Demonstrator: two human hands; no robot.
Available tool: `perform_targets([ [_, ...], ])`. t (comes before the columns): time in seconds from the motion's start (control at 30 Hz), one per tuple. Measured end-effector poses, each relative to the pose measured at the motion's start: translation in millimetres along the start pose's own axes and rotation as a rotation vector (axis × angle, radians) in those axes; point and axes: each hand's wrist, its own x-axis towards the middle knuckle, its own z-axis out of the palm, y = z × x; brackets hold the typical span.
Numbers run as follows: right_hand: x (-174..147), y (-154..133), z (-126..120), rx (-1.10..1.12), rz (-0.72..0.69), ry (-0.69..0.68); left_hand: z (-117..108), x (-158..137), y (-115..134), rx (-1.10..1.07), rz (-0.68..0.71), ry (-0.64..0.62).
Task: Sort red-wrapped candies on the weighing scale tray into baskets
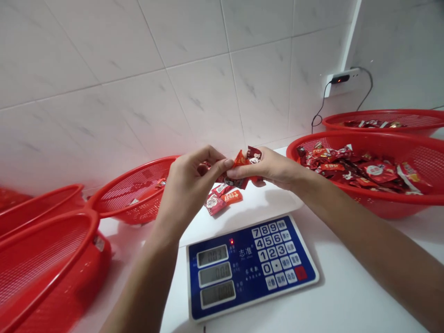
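Both hands meet above the white pan of a digital scale (253, 268). My right hand (274, 169) is closed around several small wrapped candies (243, 159) in red, orange and dark wrappers. My left hand (194, 185) is closed too, its thumb and fingers pinching at the same bunch from the left; a dark red wrapper shows behind its thumb. Beneath the hands, several red and orange packets (222, 199) lie in a small pile on the scale's pan (267, 208). A low reading shows on the top display, partly blurred.
A red basket (388, 203) full of wrapped candies stands at the right, with another red basket (381, 115) behind it. At the left is a red basket (135, 180) with a few packets, beside further red baskets (52, 268). A tiled wall with a power strip (343, 83) rises behind.
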Motion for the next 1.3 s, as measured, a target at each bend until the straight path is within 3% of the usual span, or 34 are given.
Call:
perform_targets([
  [0.1, 0.7, -2.2, -1.7, 0.165, 0.041, 0.003, -2.3, 1.6, -3.4, -0.08, 0.004, 0.019],
  [0.23, 2.5, -3.0, -3.1, 0.377, 0.161, 0.041, -7.2, 2.2, -7.3, -0.157, 0.015, 0.164],
  [0.33, 3.4, -3.0, -4.3, 0.478, 0.214, 0.084, -5.9, 1.2, -6.9, -0.26, 0.035, 0.153],
  [0.63, 8.3, 3.4, -4.2, 0.453, 0.161, 0.286, 17.0, 3.3, -19.9, -0.081, 0.224, 0.176],
  [0.73, 8.9, 6.8, -6.8, 0.388, 0.173, 0.358, 18.7, 4.2, -24.9, 0.024, 0.269, 0.204],
  [0.9, 6.0, 5.8, -11.5, 0.222, 0.205, 0.168, 20.0, 4.1, -24.0, 0.177, 0.259, 0.17],
  [1.0, 5.4, 5.6, -18.3, 0.015, 0.178, 0.189, 22.5, 4.5, -23.1, 0.149, 0.206, 0.089],
  [1.1, 5.6, 8.2, -26.4, -0.202, 0.239, 0.178, 25.0, 5.7, -26.9, 0.127, 0.119, -0.059],
  [1.2, 6.3, 14.0, -29.6, -0.405, 0.324, 0.136, 25.2, 7.6, -35.1, 0.226, 0.05, -0.187],
  [1.3, 7.5, 18.8, -29.7, -0.574, 0.32, 0.159, 22.2, 9.8, -42.5, 0.338, 0.013, -0.265],
])
